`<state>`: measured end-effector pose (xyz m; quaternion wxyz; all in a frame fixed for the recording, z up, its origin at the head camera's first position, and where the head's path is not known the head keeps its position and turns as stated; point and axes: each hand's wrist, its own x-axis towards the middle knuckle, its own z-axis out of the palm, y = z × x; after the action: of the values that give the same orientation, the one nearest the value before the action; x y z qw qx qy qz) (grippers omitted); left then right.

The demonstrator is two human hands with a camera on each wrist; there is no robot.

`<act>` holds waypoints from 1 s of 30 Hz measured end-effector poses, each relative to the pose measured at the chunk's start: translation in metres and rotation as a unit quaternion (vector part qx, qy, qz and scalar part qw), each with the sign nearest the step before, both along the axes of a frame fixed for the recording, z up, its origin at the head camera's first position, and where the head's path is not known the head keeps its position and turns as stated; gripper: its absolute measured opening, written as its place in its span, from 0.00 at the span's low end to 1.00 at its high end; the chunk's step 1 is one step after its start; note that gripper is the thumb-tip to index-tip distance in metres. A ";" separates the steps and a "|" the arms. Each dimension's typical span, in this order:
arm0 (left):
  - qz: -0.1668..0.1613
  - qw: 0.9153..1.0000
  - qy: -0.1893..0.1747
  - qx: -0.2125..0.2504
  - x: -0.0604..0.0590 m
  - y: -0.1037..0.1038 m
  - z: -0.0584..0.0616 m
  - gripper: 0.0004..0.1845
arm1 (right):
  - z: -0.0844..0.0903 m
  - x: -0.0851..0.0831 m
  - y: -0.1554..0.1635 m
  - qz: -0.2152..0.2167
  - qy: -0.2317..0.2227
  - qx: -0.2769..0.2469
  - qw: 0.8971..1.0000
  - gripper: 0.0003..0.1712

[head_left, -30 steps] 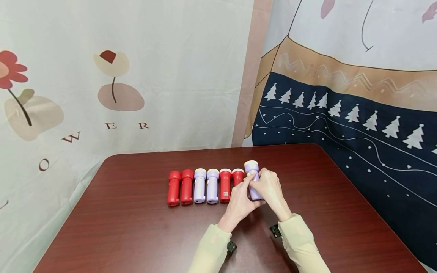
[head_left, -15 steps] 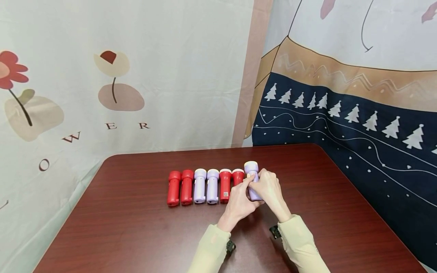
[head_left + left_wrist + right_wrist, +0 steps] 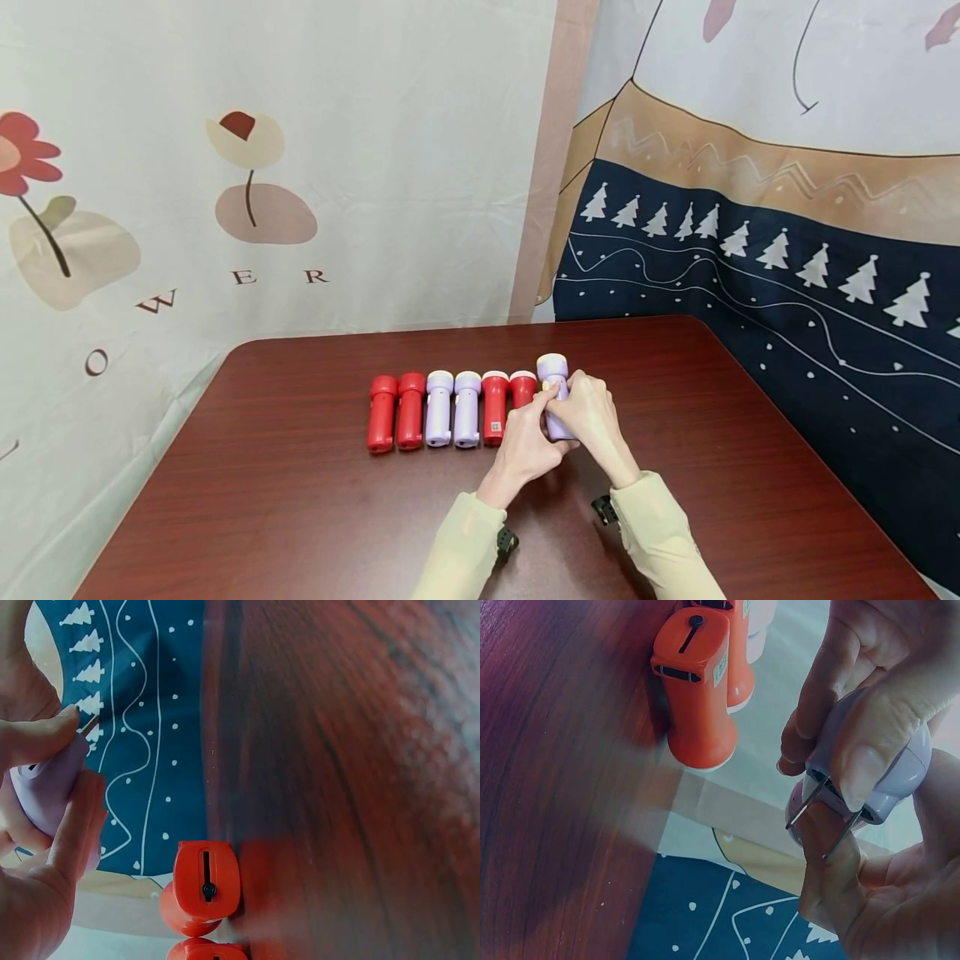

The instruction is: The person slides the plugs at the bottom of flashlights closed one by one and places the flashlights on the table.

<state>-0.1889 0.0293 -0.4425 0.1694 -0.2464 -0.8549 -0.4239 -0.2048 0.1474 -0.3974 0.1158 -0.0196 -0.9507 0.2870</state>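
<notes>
A lavender flashlight is held at the right end of a row of flashlights, its wide head pointing away from me. My left hand grips it, with the thumb on its near end. From the other side my right hand holds the same flashlight, fingers curled around it. Two thin metal prongs stick out of the flashlight's side in the right wrist view, and a right-hand finger lies against them. In the left wrist view both hands meet on the lavender body, which their fingers partly cover.
To the left lie two all-red flashlights, two lavender ones and two red ones with white rims, the last partly behind my left hand. They rest on a dark red-brown table. Printed curtains hang behind it.
</notes>
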 end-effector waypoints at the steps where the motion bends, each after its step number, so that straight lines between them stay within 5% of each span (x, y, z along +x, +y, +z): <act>1: 0.000 1.000 0.000 -0.002 0.000 0.000 0.000 0.39 | 0.000 0.000 0.000 0.000 0.000 0.000 1.000 0.18; 30: 0.003 0.999 -0.024 -0.031 0.001 -0.002 0.004 0.39 | 0.001 -0.001 0.000 0.005 0.001 0.006 1.000 0.20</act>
<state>-0.1876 0.0269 -0.4389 0.1426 -0.2387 -0.8724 -0.4020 -0.2056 0.1476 -0.3963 0.1151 -0.0139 -0.9523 0.2821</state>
